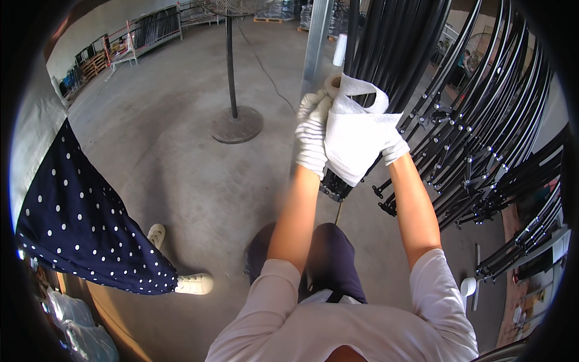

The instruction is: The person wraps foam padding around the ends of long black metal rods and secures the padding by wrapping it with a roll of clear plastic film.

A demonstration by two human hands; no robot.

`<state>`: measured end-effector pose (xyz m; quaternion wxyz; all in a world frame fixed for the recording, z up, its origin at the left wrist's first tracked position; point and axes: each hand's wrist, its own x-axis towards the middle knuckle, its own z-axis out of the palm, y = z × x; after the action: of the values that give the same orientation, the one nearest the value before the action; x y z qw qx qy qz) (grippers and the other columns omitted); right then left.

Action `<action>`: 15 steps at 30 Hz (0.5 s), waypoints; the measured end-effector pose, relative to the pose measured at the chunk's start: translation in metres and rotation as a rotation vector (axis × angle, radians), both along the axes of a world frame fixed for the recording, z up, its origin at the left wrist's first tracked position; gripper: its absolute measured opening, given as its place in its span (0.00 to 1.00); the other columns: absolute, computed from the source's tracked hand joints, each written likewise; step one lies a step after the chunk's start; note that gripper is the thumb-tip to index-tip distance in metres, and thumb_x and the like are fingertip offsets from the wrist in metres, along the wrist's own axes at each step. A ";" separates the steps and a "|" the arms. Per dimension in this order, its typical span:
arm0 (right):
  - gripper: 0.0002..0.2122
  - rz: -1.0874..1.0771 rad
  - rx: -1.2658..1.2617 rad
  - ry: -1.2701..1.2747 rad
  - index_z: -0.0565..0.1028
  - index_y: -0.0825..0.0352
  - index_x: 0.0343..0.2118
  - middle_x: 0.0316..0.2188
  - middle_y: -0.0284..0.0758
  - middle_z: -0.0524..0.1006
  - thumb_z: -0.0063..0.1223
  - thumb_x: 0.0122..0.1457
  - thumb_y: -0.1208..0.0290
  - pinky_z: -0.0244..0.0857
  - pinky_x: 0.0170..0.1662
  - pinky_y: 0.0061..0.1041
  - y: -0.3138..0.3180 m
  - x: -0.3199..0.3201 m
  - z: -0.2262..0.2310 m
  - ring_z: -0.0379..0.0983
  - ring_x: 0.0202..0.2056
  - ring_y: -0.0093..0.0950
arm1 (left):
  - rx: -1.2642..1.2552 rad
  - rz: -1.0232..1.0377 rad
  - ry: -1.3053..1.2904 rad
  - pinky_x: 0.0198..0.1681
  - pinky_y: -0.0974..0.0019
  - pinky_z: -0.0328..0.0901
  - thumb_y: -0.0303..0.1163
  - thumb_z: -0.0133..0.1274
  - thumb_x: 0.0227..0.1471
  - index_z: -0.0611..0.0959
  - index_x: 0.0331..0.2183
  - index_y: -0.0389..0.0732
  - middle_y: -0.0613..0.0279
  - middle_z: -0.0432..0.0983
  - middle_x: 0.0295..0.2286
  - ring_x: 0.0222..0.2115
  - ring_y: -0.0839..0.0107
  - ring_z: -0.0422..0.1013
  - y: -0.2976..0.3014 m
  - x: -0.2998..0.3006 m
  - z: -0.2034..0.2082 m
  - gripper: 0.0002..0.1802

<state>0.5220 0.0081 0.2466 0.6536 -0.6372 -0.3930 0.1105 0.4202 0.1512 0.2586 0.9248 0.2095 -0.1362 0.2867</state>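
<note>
My left hand (312, 130), in a white striped glove, is closed, its fingers curled at a roll with a brown core (332, 84). White foam wrap (356, 139) stretches between my two hands, in front of a bundle of long black rods (392, 42). Part of the wrap loops open at its top, and a pointed corner hangs below. My right hand (395, 146), also gloved, is at the wrap's right edge; its fingers are hidden behind the sheet. The black bundle's lower end (335, 186) shows beneath the wrap.
A metal post (316, 45) stands beside the bundle. Many black rods with jointed fittings (464, 133) hang at the right. A fan stand (235, 123) is on the floor ahead, its cable nearby. At left stands a person in a dotted navy garment (78, 211).
</note>
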 end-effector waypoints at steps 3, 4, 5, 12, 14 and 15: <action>0.10 -0.060 -0.060 -0.142 0.74 0.70 0.34 0.32 0.35 0.76 0.53 0.48 0.73 0.66 0.38 0.21 -0.001 0.004 -0.006 0.72 0.34 0.25 | -0.013 0.008 0.031 0.29 0.74 0.66 0.27 0.52 0.46 0.75 0.28 0.44 0.67 0.72 0.26 0.26 0.78 0.67 -0.001 0.001 -0.002 0.03; 0.10 -0.081 -0.086 -0.194 0.74 0.69 0.34 0.32 0.35 0.76 0.53 0.48 0.73 0.66 0.38 0.21 -0.003 0.007 -0.008 0.72 0.34 0.25 | 0.010 0.035 0.051 0.28 0.74 0.66 0.28 0.51 0.47 0.75 0.28 0.44 0.68 0.71 0.26 0.26 0.78 0.66 -0.002 0.000 -0.001 0.03; 0.10 -0.102 -0.112 -0.244 0.74 0.69 0.34 0.32 0.35 0.76 0.53 0.48 0.72 0.66 0.38 0.21 -0.004 0.009 -0.010 0.72 0.34 0.26 | 0.032 0.061 0.071 0.28 0.75 0.65 0.29 0.51 0.48 0.74 0.28 0.44 0.69 0.70 0.26 0.26 0.79 0.65 -0.004 -0.001 -0.001 0.03; 0.14 -0.136 -0.072 -0.173 0.74 0.67 0.35 0.33 0.34 0.76 0.57 0.45 0.67 0.66 0.39 0.21 -0.004 0.018 -0.022 0.72 0.34 0.25 | 0.165 0.243 0.102 0.30 0.73 0.63 0.37 0.50 0.49 0.72 0.30 0.44 0.69 0.69 0.26 0.26 0.81 0.62 -0.006 -0.002 -0.002 0.08; 0.15 -0.105 -0.006 -0.139 0.74 0.67 0.36 0.33 0.34 0.76 0.58 0.44 0.66 0.66 0.38 0.21 0.000 0.012 -0.019 0.72 0.34 0.25 | 0.145 0.213 0.058 0.31 0.72 0.63 0.38 0.51 0.48 0.73 0.31 0.44 0.69 0.70 0.27 0.27 0.80 0.63 -0.002 0.000 -0.003 0.10; 0.15 -0.119 0.004 -0.159 0.74 0.67 0.35 0.32 0.34 0.76 0.58 0.44 0.66 0.66 0.38 0.21 -0.003 0.011 -0.018 0.72 0.34 0.25 | 0.154 0.213 0.056 0.31 0.72 0.63 0.39 0.52 0.48 0.73 0.31 0.44 0.68 0.70 0.27 0.27 0.80 0.64 -0.007 -0.008 0.008 0.10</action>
<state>0.5327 0.0048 0.2289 0.6269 -0.6651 -0.4053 0.0197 0.4120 0.1445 0.2662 0.8738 0.3011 -0.1088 0.3660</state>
